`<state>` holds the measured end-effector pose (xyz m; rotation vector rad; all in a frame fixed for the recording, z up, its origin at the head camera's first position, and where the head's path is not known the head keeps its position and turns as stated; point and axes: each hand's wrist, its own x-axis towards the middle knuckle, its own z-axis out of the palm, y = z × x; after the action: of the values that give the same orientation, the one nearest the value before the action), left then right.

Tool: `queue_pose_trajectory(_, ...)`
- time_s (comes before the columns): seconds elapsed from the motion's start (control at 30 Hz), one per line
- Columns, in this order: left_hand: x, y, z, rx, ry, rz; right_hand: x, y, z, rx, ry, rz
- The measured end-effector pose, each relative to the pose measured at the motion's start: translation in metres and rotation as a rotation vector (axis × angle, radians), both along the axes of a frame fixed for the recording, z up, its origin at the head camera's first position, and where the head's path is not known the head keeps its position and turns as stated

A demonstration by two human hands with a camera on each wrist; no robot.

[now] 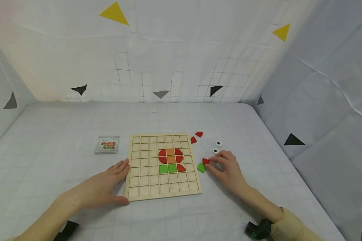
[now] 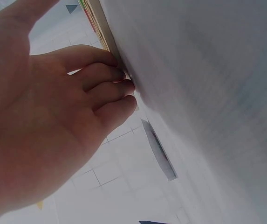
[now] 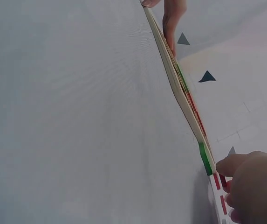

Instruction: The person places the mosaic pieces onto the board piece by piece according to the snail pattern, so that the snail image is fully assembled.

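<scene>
At the near left, the left hand point(image 1: 108, 185) is spread loosely and grasps nothing, its fingertips against the left edge of the square, pale wooden grid board point(image 1: 175, 194). To the right, the right hand point(image 1: 227, 169) pinches a small red wedge-shaped piece point(image 1: 205, 161) between thumb and fingers, clear of the board, just beyond a loose green square piece point(image 1: 201, 167).

The work looks partly done: two green squares point(image 1: 172, 168), two orange squares point(image 1: 170, 159) and five red quarter-circles point(image 1: 179, 152) sit in cells right of the board's middle. Left over, besides the held wedge and loose green square, are two white discs with black dots point(image 1: 218, 144) past the right hand and, farther off, two red wedges point(image 1: 199, 134). Far left lies a small gridded card with a coloured pattern point(image 1: 107, 145).
</scene>
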<state>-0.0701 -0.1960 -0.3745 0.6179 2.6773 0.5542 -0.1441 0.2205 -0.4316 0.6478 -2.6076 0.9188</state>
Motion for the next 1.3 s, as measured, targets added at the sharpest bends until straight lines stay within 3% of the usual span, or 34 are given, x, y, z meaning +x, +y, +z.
queue_pose_trajectory(0.47,0.002,0.000,-0.001,0.011,0.007,-0.014,-0.002,-0.044,-0.002,-0.056,0.069,0.238)
queue_pose_trajectory(0.63,0.002,0.000,-0.001,0.008,0.008,-0.014,-0.001,-0.060,-0.002,-0.061,0.042,0.312)
queue_pose_trajectory(0.83,0.001,0.000,-0.001,0.011,0.008,-0.007,0.000,-0.077,-0.002,-0.046,-0.007,0.341)
queue_pose_trajectory(1.07,0.001,-0.001,-0.001,0.013,0.014,-0.003,0.002,-0.093,0.002,-0.018,0.032,0.397)
queue_pose_trajectory(1.3,0.002,0.000,0.000,0.024,-0.001,-0.002,0.003,-0.104,0.004,0.019,-0.001,0.386)
